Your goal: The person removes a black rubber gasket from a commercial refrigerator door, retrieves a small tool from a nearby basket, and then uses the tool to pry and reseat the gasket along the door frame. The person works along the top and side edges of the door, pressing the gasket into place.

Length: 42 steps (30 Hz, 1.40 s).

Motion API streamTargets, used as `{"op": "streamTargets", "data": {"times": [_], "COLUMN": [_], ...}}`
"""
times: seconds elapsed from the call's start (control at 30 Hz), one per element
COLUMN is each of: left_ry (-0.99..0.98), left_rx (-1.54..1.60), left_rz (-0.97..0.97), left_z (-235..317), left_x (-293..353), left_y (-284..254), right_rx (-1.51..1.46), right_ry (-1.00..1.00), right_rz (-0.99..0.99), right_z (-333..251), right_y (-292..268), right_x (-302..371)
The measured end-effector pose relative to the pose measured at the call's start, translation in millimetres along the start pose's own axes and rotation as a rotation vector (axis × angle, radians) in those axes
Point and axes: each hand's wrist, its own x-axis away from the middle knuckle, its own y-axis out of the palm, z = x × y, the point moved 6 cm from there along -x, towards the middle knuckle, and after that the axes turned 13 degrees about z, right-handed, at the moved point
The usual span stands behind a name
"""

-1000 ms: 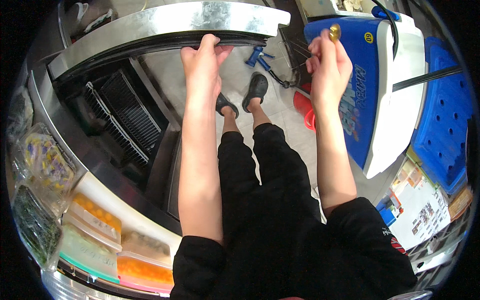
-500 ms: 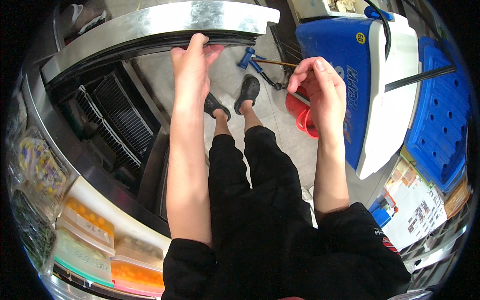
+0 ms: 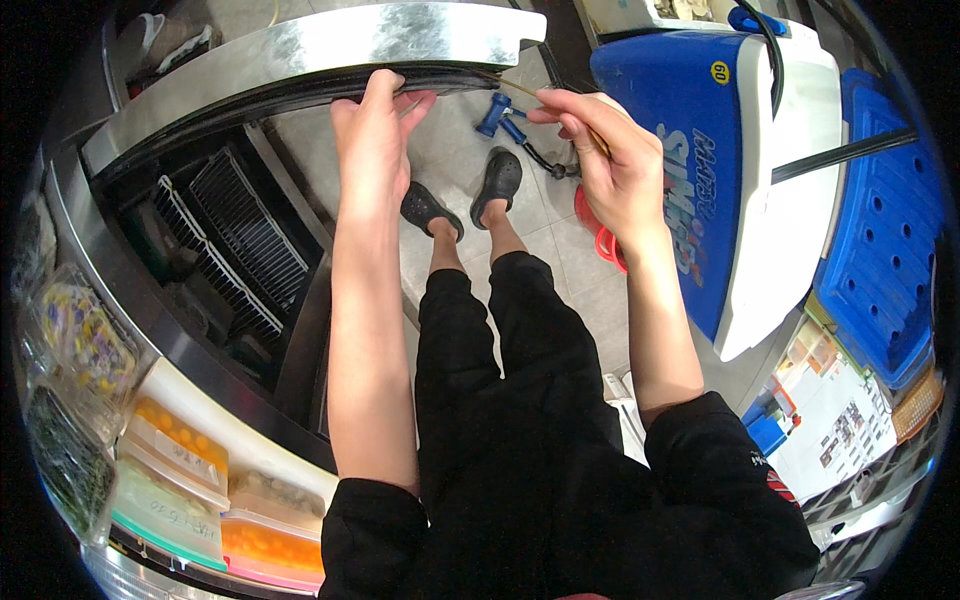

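At the open metal fridge door (image 3: 400, 35), my left hand (image 3: 375, 125) grips the black rubber door gasket (image 3: 300, 92), with the thumb over it and the other fingers bent beneath. My right hand (image 3: 615, 150) closes around a thin brown stick (image 3: 520, 88). Its far end reaches the gasket near the door's right end, where the tip is too fine to make out. Behind the door, the fridge's dark interior holds white wire racks (image 3: 225, 225).
On the right stand a blue and white cooler box (image 3: 690, 180) and a blue perforated panel (image 3: 885, 230). A blue spray nozzle (image 3: 493, 115) and red container (image 3: 600, 235) lie beyond my feet. Food tubs (image 3: 175, 440) line the counter at the lower left.
My right hand has moved left and up, turning over, and the stick's far end now meets the gasket. My left hand keeps its grip, shifted slightly left.
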Motion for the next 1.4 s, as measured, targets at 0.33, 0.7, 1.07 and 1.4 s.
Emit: {"op": "streamTargets", "data": {"times": [0.33, 0.7, 1.07, 1.4], "left_ry": [0.007, -0.025, 0.073, 0.049], "left_rx": [-0.064, -0.004, -0.112, -0.036], "left_rz": [0.015, -0.007, 0.118, 0.176], "left_z": [0.1, -7.2, -2.1, -5.2], "left_x": [1.9, 11.1, 6.2, 7.8], "left_y": [0.3, 5.6, 26.9, 25.7], "right_rx": [0.214, 0.411, 0.552, 0.474], "right_ry": [-0.151, -0.2, -0.058, 0.063], "right_rz": [-0.232, -0.469, -0.488, -0.708], "right_z": [15.3, -0.4, -16.5, -21.2], "right_y": [15.7, 37.1, 57.1, 62.7], "right_x": [-23.8, -40.3, -18.5, -94.3]}}
